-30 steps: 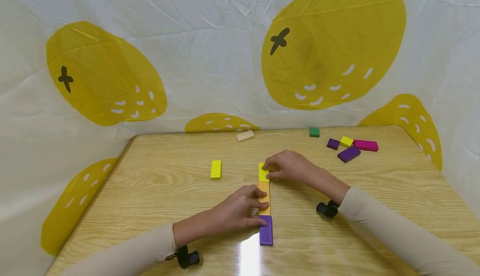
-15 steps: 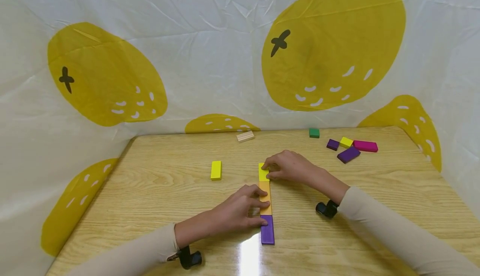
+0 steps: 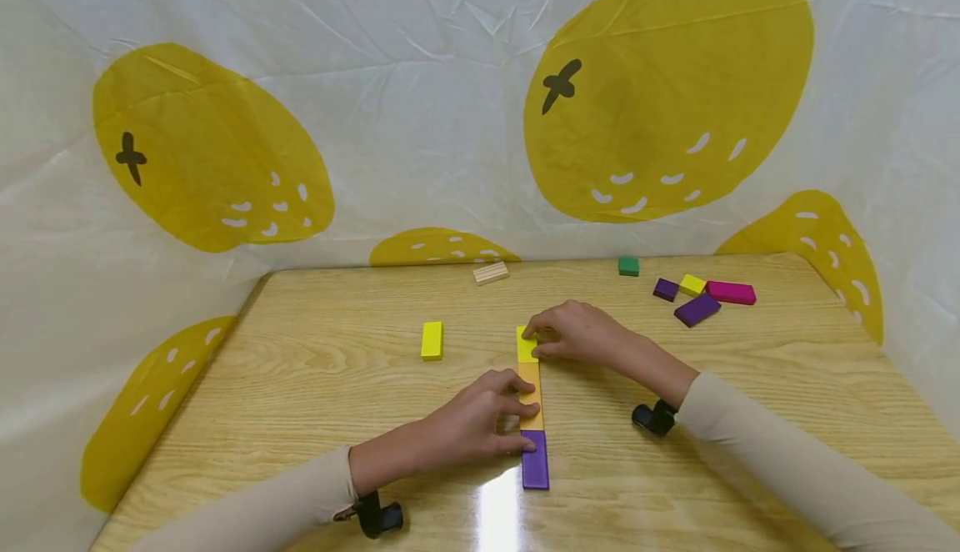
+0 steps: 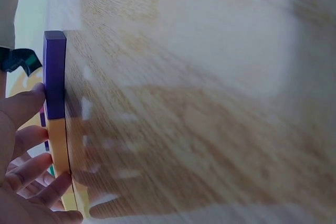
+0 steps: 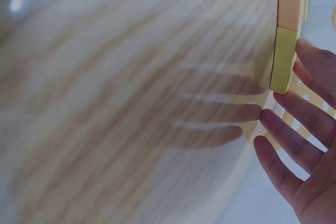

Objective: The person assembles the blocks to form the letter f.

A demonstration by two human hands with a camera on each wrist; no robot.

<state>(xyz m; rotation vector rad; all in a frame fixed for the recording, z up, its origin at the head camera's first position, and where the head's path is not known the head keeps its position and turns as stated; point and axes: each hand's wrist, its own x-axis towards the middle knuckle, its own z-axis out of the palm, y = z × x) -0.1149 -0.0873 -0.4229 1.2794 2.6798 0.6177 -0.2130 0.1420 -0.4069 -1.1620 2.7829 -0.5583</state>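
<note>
No lettering, label, brand or number can be read. The nearest to signs are two dark cross-shaped marks, both printed on the pale cloth (image 3: 420, 143) behind the counter (image 3: 330, 402): a left mark (image 3: 131, 158) on one yellow shape, a right mark (image 3: 561, 86) on a larger one.

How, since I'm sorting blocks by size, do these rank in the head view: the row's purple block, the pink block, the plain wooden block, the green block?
1. Row's purple block (nearest the camera, which may flatter it)
2. Pink block
3. Plain wooden block
4. Green block
</note>
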